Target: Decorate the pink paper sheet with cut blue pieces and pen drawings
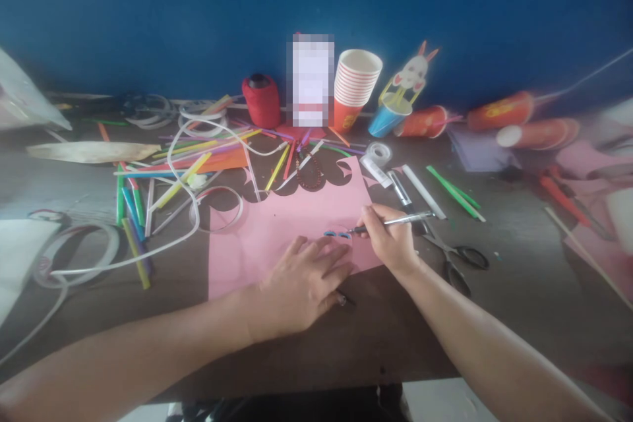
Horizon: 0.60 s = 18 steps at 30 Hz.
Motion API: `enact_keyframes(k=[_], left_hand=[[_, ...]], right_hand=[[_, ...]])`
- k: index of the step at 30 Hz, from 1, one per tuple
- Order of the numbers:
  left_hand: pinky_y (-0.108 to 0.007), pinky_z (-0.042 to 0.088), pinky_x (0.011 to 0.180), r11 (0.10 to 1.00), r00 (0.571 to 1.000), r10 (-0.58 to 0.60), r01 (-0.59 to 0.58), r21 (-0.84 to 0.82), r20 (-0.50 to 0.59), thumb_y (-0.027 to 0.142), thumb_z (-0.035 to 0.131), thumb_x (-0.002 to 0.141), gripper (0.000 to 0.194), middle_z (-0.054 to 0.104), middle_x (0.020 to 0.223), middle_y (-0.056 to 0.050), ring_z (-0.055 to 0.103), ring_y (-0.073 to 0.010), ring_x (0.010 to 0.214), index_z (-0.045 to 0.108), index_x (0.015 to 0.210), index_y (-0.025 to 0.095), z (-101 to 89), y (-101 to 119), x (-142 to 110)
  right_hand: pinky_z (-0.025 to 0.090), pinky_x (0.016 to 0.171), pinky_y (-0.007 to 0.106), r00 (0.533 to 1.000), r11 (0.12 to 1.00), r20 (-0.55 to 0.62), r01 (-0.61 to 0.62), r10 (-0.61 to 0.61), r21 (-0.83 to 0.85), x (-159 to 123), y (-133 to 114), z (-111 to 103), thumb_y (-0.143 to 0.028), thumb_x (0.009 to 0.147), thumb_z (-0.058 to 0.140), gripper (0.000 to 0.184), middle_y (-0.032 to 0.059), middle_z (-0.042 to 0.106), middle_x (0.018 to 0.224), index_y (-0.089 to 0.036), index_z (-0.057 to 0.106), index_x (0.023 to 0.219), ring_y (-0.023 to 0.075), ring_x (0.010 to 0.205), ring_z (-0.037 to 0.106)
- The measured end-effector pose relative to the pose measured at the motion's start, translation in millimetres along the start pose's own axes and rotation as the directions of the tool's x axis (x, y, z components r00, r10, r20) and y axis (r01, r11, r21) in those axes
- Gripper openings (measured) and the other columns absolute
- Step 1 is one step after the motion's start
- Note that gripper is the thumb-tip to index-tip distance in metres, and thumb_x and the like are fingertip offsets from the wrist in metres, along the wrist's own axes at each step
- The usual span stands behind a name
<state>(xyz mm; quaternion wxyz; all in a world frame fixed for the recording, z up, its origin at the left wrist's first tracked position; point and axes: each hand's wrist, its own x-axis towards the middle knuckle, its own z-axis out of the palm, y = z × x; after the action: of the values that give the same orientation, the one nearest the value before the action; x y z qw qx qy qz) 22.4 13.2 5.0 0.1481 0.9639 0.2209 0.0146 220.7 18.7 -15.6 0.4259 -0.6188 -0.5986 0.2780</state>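
Note:
A sheet of pink paper [247, 231], its far edge cut into curved notches, lies on the dark table. My left hand [309, 280] rests flat on its near right part with the fingers apart. In my right hand [393, 237] is a pen [408, 218], gripped between thumb and fingers. The pen's tip is down at the paper, beside two small blue-edged oval shapes [337, 235] just beyond my left fingertips. I cannot make out what these ovals are. Scissors [452, 254] with dark handles lie right of my right wrist.
Colourful straws [192, 181] and a white cable [168, 254] spread over the left side. Along the back stand red yarn [262, 102], a blurred-out phone-like panel [311, 79], stacked paper cups [356, 89] and a blue cup with a rabbit figure [388, 115]. A tape roll [378, 154] sits beyond the paper.

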Motion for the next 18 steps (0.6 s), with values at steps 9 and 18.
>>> enact_keyframes(k=[9,18], left_hand=[[-0.048,0.032,0.092,1.0,1.0,-0.003,0.003,0.008,0.011,0.037,0.043,0.088,0.045,0.035,0.142,-0.005,0.029,-0.0286,0.126,0.041,0.13,0.022,-0.4,-0.1,-0.2],[-0.047,0.031,0.092,1.0,1.0,-0.006,0.005,0.018,0.016,0.038,0.042,0.088,0.045,0.034,0.143,-0.004,0.028,-0.0278,0.127,0.041,0.13,0.022,1.4,-0.3,0.2]], right_hand=[[0.042,0.051,0.022,1.0,1.0,0.014,0.009,-0.009,-0.008,-0.2,1.1,0.9,-0.032,0.088,0.046,0.033,-0.0011,0.056,0.052,-0.018,0.055,0.06,0.011,0.048,0.055],[0.043,0.051,0.022,1.0,1.0,0.002,0.003,-0.003,0.015,-0.6,2.2,1.3,-0.032,0.088,0.046,0.032,-0.0007,0.057,0.053,-0.017,0.055,0.062,0.0116,0.049,0.057]])
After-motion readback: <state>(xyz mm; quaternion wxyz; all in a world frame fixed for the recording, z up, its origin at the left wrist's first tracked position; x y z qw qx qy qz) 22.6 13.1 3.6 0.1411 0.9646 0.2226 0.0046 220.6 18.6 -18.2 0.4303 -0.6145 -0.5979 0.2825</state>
